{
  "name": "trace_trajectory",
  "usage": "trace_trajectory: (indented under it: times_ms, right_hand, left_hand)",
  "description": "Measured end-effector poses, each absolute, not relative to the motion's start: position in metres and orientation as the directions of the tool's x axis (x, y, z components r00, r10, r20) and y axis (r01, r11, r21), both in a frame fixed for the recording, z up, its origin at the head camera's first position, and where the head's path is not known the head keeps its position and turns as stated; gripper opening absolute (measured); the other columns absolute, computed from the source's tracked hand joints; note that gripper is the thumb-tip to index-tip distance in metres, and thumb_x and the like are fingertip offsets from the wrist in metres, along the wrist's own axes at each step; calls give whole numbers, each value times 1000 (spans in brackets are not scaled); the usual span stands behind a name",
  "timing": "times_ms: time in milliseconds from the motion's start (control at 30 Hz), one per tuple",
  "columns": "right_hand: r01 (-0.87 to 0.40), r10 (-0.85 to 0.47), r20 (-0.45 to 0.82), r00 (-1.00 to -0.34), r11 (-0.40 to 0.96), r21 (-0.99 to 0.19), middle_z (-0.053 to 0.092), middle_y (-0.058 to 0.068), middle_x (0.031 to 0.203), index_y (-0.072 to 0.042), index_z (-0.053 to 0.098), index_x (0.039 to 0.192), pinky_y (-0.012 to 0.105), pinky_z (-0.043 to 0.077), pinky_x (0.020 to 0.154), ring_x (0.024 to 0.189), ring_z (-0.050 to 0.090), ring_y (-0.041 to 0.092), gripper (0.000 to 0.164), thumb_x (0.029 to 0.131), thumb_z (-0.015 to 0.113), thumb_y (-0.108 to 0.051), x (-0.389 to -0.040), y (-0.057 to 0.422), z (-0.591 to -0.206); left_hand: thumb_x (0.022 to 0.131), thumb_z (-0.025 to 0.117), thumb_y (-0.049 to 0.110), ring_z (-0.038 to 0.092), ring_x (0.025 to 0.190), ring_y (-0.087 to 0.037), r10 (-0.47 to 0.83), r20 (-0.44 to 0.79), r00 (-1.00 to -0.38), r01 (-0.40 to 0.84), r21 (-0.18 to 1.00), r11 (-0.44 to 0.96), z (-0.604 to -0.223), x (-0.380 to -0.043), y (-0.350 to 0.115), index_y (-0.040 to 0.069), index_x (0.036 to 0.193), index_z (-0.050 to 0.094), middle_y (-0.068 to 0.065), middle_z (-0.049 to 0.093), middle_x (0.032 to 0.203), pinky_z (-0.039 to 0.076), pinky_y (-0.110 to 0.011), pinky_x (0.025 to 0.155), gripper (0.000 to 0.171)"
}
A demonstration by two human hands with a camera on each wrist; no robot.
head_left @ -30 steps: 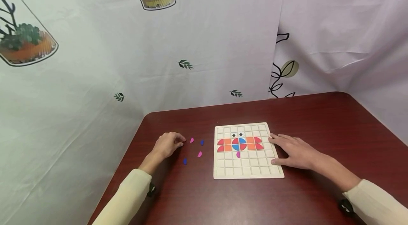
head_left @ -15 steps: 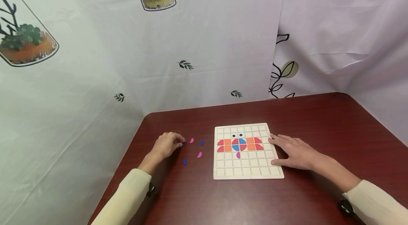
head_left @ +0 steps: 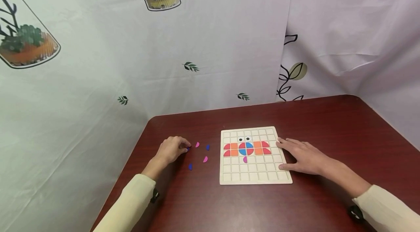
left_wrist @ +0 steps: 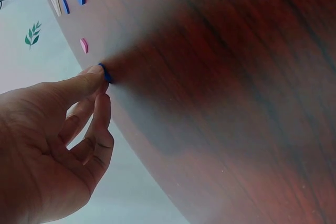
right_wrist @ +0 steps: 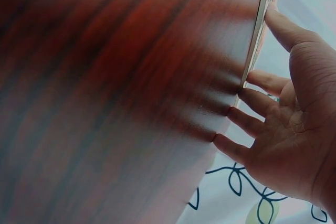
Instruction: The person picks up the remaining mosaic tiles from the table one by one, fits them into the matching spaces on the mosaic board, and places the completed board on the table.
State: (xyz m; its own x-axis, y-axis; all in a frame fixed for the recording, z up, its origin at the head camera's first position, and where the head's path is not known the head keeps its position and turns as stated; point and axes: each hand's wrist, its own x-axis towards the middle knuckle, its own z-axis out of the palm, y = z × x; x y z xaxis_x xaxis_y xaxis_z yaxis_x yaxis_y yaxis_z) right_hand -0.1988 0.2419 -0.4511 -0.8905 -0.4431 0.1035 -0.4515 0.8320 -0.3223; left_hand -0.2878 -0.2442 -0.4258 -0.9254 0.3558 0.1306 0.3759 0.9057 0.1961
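Observation:
My left hand (head_left: pixel 171 149) pinches a small blue half-round piece (left_wrist: pixel 106 73) between thumb and fingertips, just over the table at the left. To its right lie a pink half-round piece (head_left: pixel 197 145), a blue one (head_left: pixel 207 147), a second pink one (head_left: pixel 205 159) and, nearer me, another blue one (head_left: pixel 190 166). My right hand (head_left: pixel 303 157) rests with spread fingers at the right edge of a cream grid board (head_left: pixel 256 177). Set in the board are red quarter-rounds, orange squares (head_left: pixel 258 147), a red-and-blue circle (head_left: pixel 246 149), two eye tiles (head_left: pixel 244 139) and one magenta half-round (head_left: pixel 245 159).
The dark red wooden table (head_left: pixel 197 203) has rounded far corners. Behind it and at both sides hangs a white cloth (head_left: pixel 213 42) printed with plants and leaves.
My left fingers have lifted slightly with the blue half-round piece, which now shows between the fingertips. The right hand and the board have stayed in place.

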Motion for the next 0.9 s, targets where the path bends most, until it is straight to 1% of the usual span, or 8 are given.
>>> trace_trajectory:
  times_ms: [267,500,900]
  right_hand:
    - [-450,-443,99,-891,833,-323,51,20,158,-5,58,150,69,42,104,143,46,49,88,87,81,-61,-199,242,-451]
    - [-452,-444,101,-890,832,-322,51,20,158,-5,58,150,69,42,104,143,46,49,88,87,81,-61,-199,241,-451]
    - [-446,-439,98,-893,835,-322,51,20,158,-4,58,150,69,42,104,143,46,49,89,86,81,-61,-199,242,-452]
  left_hand:
    - [89,88,12,71,86,-13,358,136,-924,379,177,908,-427,-289,-243,21,98,83,9,76,92,57,-46,81,14]
    - [90,87,12,69,86,-15,349,128,-928,367,171,914,-428,-289,-242,20,99,81,8,74,89,57,-46,80,13]
    - [91,86,13,71,87,-15,329,134,-935,350,183,919,-428,-286,-241,21,98,78,8,74,89,57,-46,79,14]
